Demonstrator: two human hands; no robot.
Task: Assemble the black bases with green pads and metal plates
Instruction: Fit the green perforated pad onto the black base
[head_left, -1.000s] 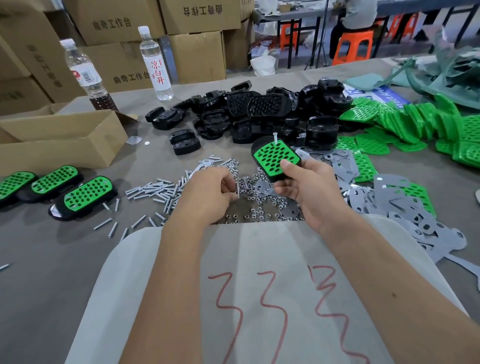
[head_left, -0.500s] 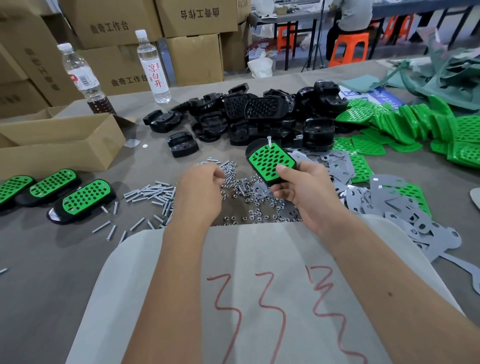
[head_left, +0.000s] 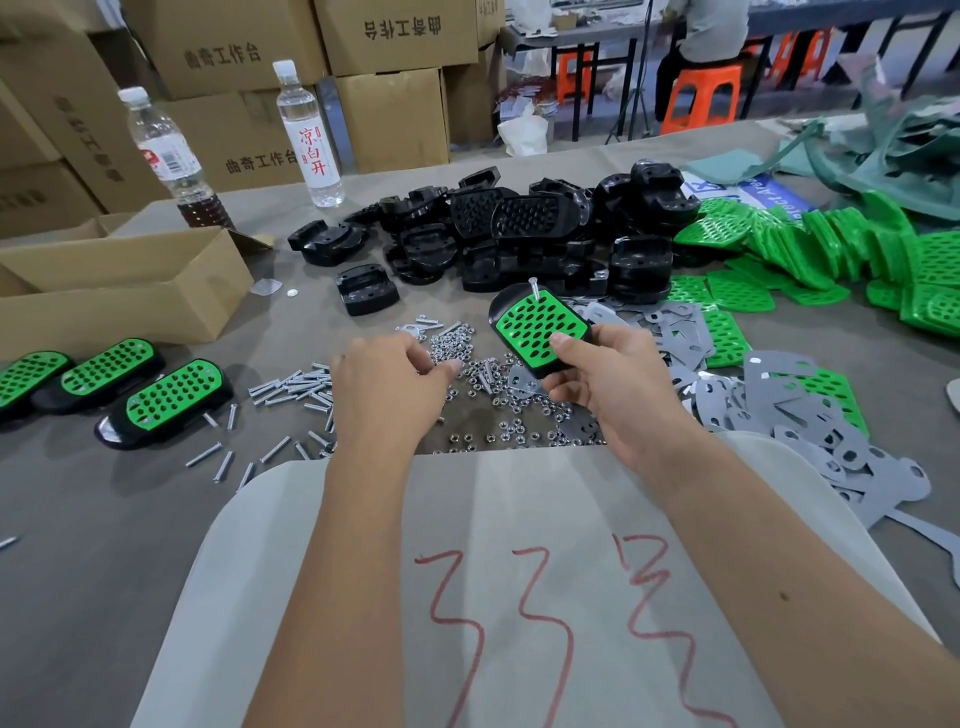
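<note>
One black base with a green pad (head_left: 540, 328) sits tilted in the right hand (head_left: 610, 387), thumb curled on its near edge. The left hand (head_left: 387, 387) hovers just beside it over loose nuts (head_left: 498, 410), fingers curled; cannot tell whether they pinch anything.

The held base (head_left: 540, 332) is black, oblong, with a perforated green pad seated in its top face; it is tilted, far end raised, with one screw (head_left: 533, 289) standing up through the pad near that end. Three finished units (head_left: 174, 397) lie side by side at the table's left, pads up. Loose black bases (head_left: 519, 234) are heaped at centre back, some inverted. Loose green pads (head_left: 831, 244) are piled and fanned at right. Grey metal plates (head_left: 810, 415) overlap in a spread right of the held base. Nuts (head_left: 509, 410) and screws (head_left: 291, 389) are scattered at centre.
</note>
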